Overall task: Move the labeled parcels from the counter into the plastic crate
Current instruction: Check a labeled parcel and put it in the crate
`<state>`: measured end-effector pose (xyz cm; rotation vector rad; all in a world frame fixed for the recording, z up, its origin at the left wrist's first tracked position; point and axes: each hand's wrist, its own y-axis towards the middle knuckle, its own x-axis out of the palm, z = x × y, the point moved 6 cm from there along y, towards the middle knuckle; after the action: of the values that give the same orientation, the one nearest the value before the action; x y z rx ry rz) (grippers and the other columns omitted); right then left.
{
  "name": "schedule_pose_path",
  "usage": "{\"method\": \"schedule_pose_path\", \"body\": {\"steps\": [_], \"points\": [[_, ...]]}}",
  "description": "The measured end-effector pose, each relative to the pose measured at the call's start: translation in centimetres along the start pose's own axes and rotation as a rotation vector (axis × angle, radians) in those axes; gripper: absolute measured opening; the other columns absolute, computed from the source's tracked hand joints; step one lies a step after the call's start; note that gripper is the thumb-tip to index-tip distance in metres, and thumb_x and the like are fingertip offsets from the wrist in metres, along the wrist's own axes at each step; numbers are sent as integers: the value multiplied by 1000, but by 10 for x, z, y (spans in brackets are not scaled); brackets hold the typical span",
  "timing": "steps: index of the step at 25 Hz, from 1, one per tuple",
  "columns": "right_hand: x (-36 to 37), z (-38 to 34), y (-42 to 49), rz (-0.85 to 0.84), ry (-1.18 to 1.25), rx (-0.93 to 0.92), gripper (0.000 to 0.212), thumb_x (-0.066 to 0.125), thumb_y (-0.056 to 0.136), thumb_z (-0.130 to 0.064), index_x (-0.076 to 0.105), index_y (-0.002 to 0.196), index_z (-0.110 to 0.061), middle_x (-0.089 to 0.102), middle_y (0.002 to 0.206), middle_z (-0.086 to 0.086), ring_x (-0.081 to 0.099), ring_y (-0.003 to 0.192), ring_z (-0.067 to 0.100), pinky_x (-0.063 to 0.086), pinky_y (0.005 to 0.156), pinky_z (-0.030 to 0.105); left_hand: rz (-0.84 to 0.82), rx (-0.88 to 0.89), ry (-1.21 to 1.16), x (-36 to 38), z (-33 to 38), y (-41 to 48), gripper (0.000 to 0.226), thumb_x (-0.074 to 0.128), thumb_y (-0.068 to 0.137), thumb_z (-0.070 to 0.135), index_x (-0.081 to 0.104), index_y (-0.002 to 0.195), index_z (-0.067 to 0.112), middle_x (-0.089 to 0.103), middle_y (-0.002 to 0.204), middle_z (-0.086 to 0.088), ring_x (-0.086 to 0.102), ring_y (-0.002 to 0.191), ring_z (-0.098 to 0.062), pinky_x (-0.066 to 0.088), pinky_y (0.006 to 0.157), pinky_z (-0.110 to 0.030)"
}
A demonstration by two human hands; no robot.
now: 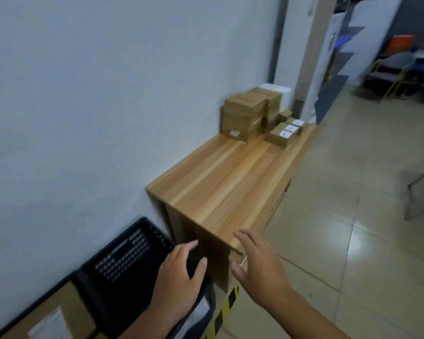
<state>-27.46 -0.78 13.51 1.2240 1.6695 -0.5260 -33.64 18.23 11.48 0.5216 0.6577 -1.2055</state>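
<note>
Both hands are empty, fingers loosely spread: the left hand [179,277] hovers above the black crate [123,260] on the floor by the table's [230,182] near end, and the right hand [260,267] is over its near right corner. The small parcels [285,133] lie labels-up at the far right edge, well apart from the hands. Their row runs along that edge, beside a taller stack of brown boxes [245,116] against the wall.
</note>
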Motion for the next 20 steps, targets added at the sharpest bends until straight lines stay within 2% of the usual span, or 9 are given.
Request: {"method": "schedule_pose_path", "body": {"steps": [3,5,8,10,13,16,20], "points": [[-37,68,13,73,49,49,58,58,94,-50,43,147,-34,44,143,-21,44,128,-2,36,104,15,-4,-26,-37,47,57,31,42,56,94,55,49,134,43,49,128,31,45,125,3,40,112,-34],[-60,103,19,84,83,87,55,60,93,-48,46,145,-35,46,139,-24,46,122,-5,38,98,11,-1,-33,-36,70,88,46,40,59,94,50,51,132,42,50,126,29,47,123,3,40,111,-31],[-86,157,26,123,135,159,49,67,89,-42,57,136,-31,54,130,-22,55,108,-3,37,84,12,-5,-16,-2,106,123,72,35,62,93,48,53,126,45,52,124,31,48,122,3,39,106,-24],[-93,190,33,132,137,201,48,68,88,-40,58,134,-30,56,129,-21,58,107,3,40,81,16,-26,-15,-12,128,137,92,31,64,92,45,55,121,47,54,123,30,50,120,3,38,101,-22],[-96,238,56,120,142,258,50,65,89,-41,55,138,-33,54,135,-18,57,119,9,45,93,23,-64,-27,-84,162,152,134,29,67,91,41,55,115,50,56,123,27,52,119,1,39,96,-25],[-96,281,96,79,111,278,52,60,90,-44,50,140,-36,52,137,-16,55,123,11,44,99,25,-81,-43,-133,200,165,190,28,67,88,45,54,113,54,57,124,29,53,117,3,40,95,-28],[-101,334,178,68,69,280,51,61,92,-41,51,141,-31,52,139,-14,52,127,11,41,104,23,-97,-50,-217,249,183,282,37,54,74,69,50,110,59,54,123,34,52,117,4,44,102,-35]]}}
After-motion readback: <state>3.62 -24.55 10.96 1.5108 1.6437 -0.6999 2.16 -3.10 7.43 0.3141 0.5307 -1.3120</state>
